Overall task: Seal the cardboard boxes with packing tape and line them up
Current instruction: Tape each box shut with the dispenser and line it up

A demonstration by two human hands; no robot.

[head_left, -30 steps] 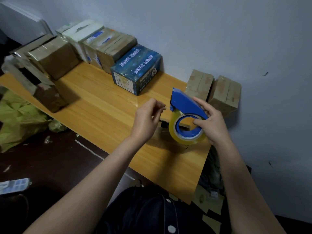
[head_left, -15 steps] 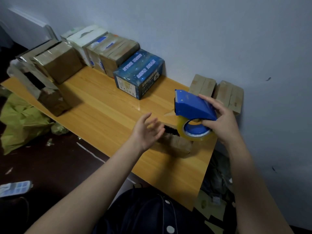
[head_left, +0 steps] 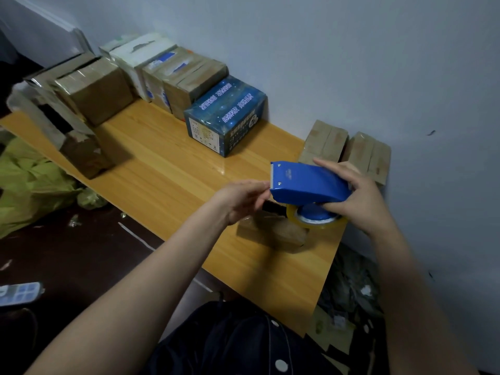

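Wooden surface (head_left: 162,171) runs along a pale wall. A row of sealed cardboard boxes (head_left: 173,69) stands against that wall, ending in a blue printed box (head_left: 224,117). Two further small boxes (head_left: 349,147) stand side by side at the far right corner, touching the wall. An open box (head_left: 62,136) with raised flaps sits at the left edge.

Near the front right of the surface lies a small cardboard box (head_left: 273,231), directly beneath both hands (partly hidden by them).

Above it, the right hand (head_left: 362,201) grips the blue tape dispenser (head_left: 308,182), fingers curled over its rear, the yellowish tape roll (head_left: 316,224) below. The left hand (head_left: 240,198) has its fingers drawn together, tips touching the dispenser's toothed front edge. Whether they pinch tape cannot be determined.
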